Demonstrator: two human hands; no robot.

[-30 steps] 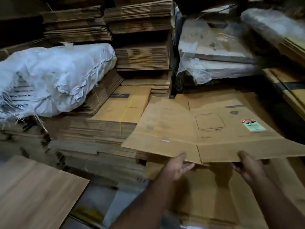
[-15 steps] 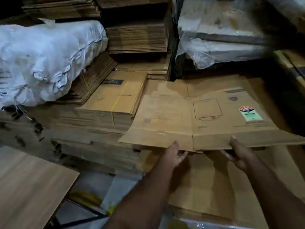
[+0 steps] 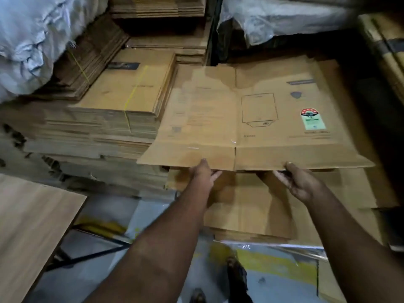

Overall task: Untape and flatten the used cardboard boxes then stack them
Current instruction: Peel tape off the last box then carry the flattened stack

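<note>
Nearest, left hand (image 3: 202, 178) and right hand (image 3: 300, 184), both at the near edge of a flattened cardboard box (image 3: 251, 119), thumbs on top, fingers under it, so holding it by pinching. Below the hands, a low stack of flat cardboard (image 3: 262, 211). Box raised a little at the near edge, lying over this stack, with green and red sticker (image 3: 311, 119) on its right part. To the left, a strapped bundle of flat boxes (image 3: 129, 92). Far left, white woven sack (image 3: 28, 47); far behind, more cardboard piles (image 3: 159, 7).
</note>
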